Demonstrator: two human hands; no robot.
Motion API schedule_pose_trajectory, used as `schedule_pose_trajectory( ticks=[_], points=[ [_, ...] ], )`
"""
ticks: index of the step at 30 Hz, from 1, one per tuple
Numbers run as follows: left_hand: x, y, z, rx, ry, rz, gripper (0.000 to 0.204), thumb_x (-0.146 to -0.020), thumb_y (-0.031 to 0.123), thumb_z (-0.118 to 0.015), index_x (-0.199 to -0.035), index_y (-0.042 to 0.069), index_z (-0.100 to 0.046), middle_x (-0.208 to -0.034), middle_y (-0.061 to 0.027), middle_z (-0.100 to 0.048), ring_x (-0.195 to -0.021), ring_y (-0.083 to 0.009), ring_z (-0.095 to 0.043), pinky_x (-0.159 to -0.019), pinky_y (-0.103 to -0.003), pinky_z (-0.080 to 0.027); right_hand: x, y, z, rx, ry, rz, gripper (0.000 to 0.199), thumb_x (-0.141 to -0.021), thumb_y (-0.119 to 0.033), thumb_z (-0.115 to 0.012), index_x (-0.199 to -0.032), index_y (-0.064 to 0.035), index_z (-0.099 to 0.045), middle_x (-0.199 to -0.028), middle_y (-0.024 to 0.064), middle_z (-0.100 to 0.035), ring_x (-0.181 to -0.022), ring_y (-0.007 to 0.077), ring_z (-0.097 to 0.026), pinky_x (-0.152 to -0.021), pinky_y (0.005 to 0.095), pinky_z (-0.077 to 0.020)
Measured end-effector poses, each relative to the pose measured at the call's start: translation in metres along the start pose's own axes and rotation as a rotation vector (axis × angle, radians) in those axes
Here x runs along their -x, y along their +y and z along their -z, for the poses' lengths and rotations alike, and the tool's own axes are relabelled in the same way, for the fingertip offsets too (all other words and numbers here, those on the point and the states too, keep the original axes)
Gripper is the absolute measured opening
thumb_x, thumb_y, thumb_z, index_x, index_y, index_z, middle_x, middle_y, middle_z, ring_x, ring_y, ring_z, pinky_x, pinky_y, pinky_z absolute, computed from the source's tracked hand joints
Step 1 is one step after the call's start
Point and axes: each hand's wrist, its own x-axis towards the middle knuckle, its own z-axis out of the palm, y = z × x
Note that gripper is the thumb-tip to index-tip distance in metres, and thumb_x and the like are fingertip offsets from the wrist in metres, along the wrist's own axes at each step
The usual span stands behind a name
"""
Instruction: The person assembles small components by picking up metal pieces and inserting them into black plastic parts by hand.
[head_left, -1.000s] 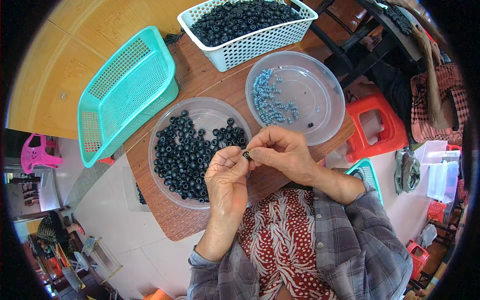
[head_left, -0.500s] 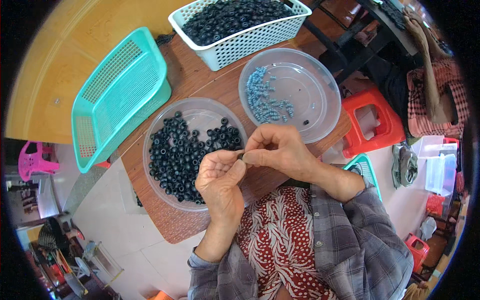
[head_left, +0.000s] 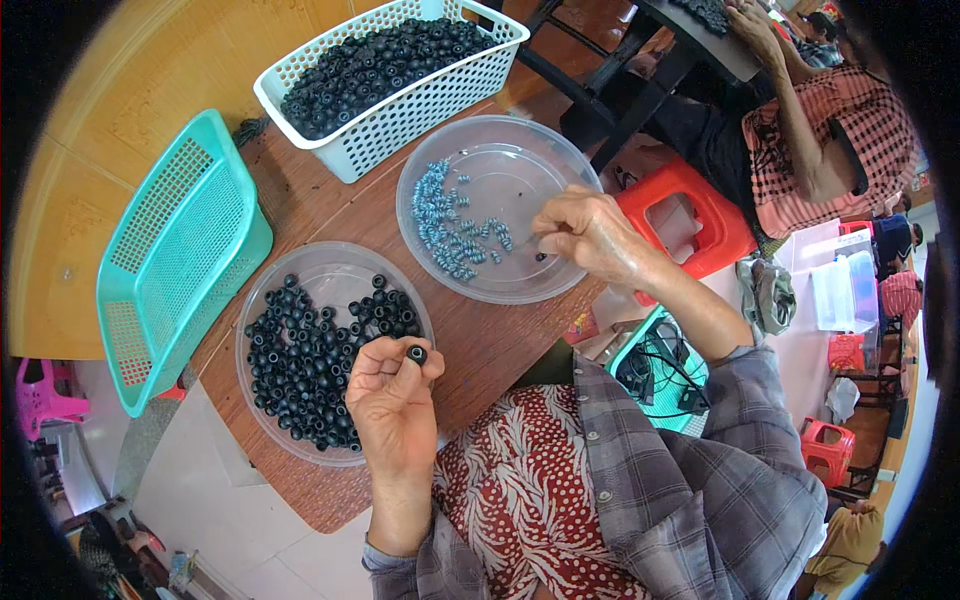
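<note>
Fingers of the left hand pinch one black ring just over the ring dish. Right hand fingertips close above the spring dish; any spring held: cannot tell. Risk: ring pops free, pinch being slight.

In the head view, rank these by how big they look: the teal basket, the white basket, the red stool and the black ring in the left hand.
Teal basket and white basket: alike, unranked
Red stool
Black ring, in the left hand

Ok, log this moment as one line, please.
left hand: pinching black ring | right hand: fingers over clear dish | small blue parts in dish
</note>
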Motion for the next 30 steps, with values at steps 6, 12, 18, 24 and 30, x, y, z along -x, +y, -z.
schedule_pose_trajectory(
  ticks=[6, 12, 18, 24, 30],
  points=[
    [0.002, 0.0, 0.005, 0.119, -0.004, 0.061, 0.014, -0.083, -0.004, -0.062, -0.096, 0.001, -0.06, -0.096, -0.0161, -0.064, -0.081, -0.0196, -0.057, -0.077, -0.034, -0.046, 0.0, 0.02, -0.016, 0.298, -0.167, 0.132, 0.017, -0.068, -0.005, -0.069, -0.083, -0.0012, -0.062, -0.081, 0.0135, -0.059, -0.084, 0.0322, -0.055, -0.073, 0.0412, -0.0438],
    [0.001, 0.001, 0.001, 0.1, 0.042, 0.069, 0.014, -0.083, -0.006, -0.06, -0.096, 0.0, -0.06, -0.097, -0.0169, -0.064, -0.082, -0.0189, -0.059, -0.077, -0.033, -0.047, 0.0, 0.006, -0.015, 0.268, -0.172, 0.12, 0.012, -0.069, -0.004, -0.066, -0.079, -0.0008, -0.059, -0.076, 0.0154, -0.057, -0.085, 0.0344, -0.054, -0.07, 0.046, -0.0441],
    [0.002, 0.002, 0.0, 0.077, 0.045, 0.062, 0.014, -0.083, -0.007, -0.06, -0.095, -0.001, -0.06, -0.096, -0.0172, -0.065, -0.079, -0.0198, -0.061, -0.077, -0.033, -0.05, 0.001, 0.011, -0.022, 0.246, -0.158, 0.118, 0.012, -0.07, -0.004, -0.065, -0.08, -0.0012, -0.06, -0.075, 0.0145, -0.057, -0.084, 0.0341, -0.054, -0.069, 0.0452, -0.0444],
    [0.002, 0.003, -0.004, 0.019, 0.062, 0.02, 0.014, -0.083, -0.007, -0.061, -0.095, -0.001, -0.059, -0.096, -0.0161, -0.065, -0.079, -0.0196, -0.062, -0.077, -0.031, -0.052, 0.001, -0.003, -0.02, 0.176, -0.109, 0.19, 0.012, -0.07, -0.002, -0.064, -0.079, -0.0002, -0.058, -0.073, 0.0154, -0.059, -0.076, 0.0355, -0.055, -0.067, 0.0443, -0.0442],
    [0.002, -0.002, -0.013, -0.149, 0.134, -0.061, 0.015, -0.081, -0.008, -0.062, -0.094, -0.002, -0.059, -0.095, -0.0136, -0.065, -0.08, -0.0167, -0.062, -0.075, -0.029, -0.053, 0.0, -0.076, -0.032, -0.092, -0.027, 0.449, 0.019, -0.069, -0.001, -0.068, -0.082, -0.0018, -0.054, -0.072, 0.0122, -0.053, -0.071, 0.0319, -0.052, -0.058, 0.0423, -0.0411]
  ],
)
